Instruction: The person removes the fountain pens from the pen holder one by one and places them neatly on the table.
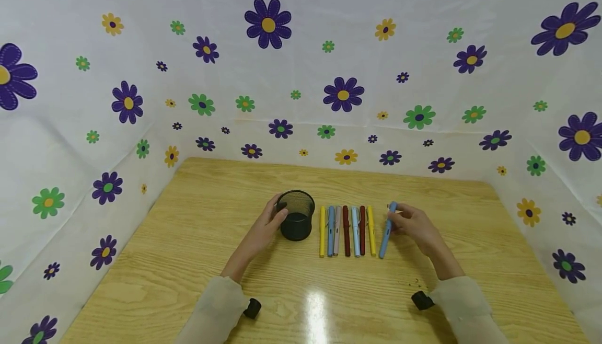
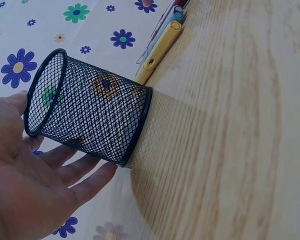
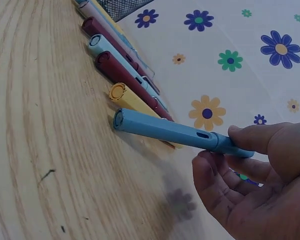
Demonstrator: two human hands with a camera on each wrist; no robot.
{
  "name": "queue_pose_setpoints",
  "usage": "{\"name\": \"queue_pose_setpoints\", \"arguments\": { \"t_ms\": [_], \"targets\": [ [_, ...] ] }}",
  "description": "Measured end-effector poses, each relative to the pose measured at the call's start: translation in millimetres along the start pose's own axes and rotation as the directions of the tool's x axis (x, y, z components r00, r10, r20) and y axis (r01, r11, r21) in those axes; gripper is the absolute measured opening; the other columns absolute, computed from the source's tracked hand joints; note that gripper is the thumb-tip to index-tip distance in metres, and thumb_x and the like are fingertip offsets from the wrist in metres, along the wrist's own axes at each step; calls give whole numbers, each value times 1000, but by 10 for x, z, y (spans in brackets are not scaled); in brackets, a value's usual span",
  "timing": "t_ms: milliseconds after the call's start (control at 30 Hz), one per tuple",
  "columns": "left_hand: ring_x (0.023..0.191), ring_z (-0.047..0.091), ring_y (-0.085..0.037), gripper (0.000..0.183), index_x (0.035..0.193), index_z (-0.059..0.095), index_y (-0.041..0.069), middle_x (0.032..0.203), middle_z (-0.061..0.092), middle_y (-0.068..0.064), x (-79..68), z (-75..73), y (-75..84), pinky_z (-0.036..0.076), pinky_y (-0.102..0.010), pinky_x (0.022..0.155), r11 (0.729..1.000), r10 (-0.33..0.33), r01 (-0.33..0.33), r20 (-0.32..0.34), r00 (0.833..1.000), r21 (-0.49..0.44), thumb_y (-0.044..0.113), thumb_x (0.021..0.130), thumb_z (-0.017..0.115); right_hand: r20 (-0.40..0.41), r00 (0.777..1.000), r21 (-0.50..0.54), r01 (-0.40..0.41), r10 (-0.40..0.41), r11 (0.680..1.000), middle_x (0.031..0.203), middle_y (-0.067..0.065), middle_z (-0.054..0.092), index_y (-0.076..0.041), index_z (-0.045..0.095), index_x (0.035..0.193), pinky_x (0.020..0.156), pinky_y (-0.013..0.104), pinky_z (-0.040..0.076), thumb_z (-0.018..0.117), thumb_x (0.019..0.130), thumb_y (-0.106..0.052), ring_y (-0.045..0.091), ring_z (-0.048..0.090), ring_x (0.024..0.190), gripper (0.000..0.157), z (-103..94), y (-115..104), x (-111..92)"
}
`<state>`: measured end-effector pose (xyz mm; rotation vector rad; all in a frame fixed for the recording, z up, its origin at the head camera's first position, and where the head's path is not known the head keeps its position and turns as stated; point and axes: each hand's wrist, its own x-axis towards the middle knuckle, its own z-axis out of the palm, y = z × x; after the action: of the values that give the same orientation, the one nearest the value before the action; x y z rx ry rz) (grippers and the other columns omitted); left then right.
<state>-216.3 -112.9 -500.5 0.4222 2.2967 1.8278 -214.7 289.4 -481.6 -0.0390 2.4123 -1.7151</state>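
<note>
A black mesh pen cup stands upright on the table, left of the pens. My left hand holds it from its left side, thumb by the rim and fingers along the mesh wall. My right hand pinches a blue pen near its upper end between thumb and fingers. That pen slants, its far end close over the wood. Left of it several pens lie side by side in a row, among them a yellow pen, a dark red pen and a light blue pen.
The wooden table is bordered by a white cloth with printed flowers at the back and sides. Small dark specks lie near the right forearm. A black wrist device shows at the left sleeve, another at the right.
</note>
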Motion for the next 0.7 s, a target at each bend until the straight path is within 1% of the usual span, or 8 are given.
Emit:
{"name": "queue_pose_setpoints", "arguments": {
  "t_ms": [133, 267, 500, 600, 700],
  "targets": [
    [151, 27, -44, 67, 166, 14, 7, 165, 21, -29, 0, 2, 5, 30, -61, 117, 1000, -5, 5, -3, 1000, 6, 33, 113, 45, -25, 1000, -33, -19, 19, 999, 100, 13, 67, 13, 47, 145, 74, 30, 58, 59, 107, -15, 17, 66, 84, 49, 29, 34, 26],
    [150, 28, -45, 67, 166, 13, 6, 165, 21, -30, 9, 3, 0, 31, -62, 116, 1000, -6, 6, -5, 1000, 14, 33, 113, 45, -51, 998, -57, -38, 35, 998, 100, 13, 69, 14, 48, 145, 70, 29, 57, 60, 106, -15, 17, 65, 82, 50, 70, 56, 44],
    [149, 31, -44, 66, 166, 15, 7, 164, 26, -29, 7, 3, 5, 32, -62, 115, 1000, -10, 10, -12, 1000, 14, 32, 113, 46, -98, 995, -146, -47, 32, 988, 113, 24, 70, 16, 50, 143, 71, 26, 56, 60, 107, -18, 14, 65, 84, 50, 126, 81, 86],
    [149, 32, -44, 65, 166, 16, 8, 163, 27, -28, 5, 8, 13, 32, -62, 115, 1000, -10, 10, -15, 1000, 5, 31, 113, 46, -113, 993, -161, -51, 33, 986, 117, 26, 68, 16, 51, 142, 72, 27, 56, 60, 107, -19, 15, 66, 86, 51, 150, 76, 97],
    [149, 32, -44, 65, 166, 16, 8, 163, 27, -29, -1, 13, 22, 33, -62, 115, 1000, -8, 8, -17, 1000, 6, 32, 113, 46, -120, 992, -164, -56, 36, 985, 117, 27, 68, 16, 51, 142, 71, 27, 57, 60, 107, -18, 16, 66, 85, 50, 170, 71, 108]
  ]
}}
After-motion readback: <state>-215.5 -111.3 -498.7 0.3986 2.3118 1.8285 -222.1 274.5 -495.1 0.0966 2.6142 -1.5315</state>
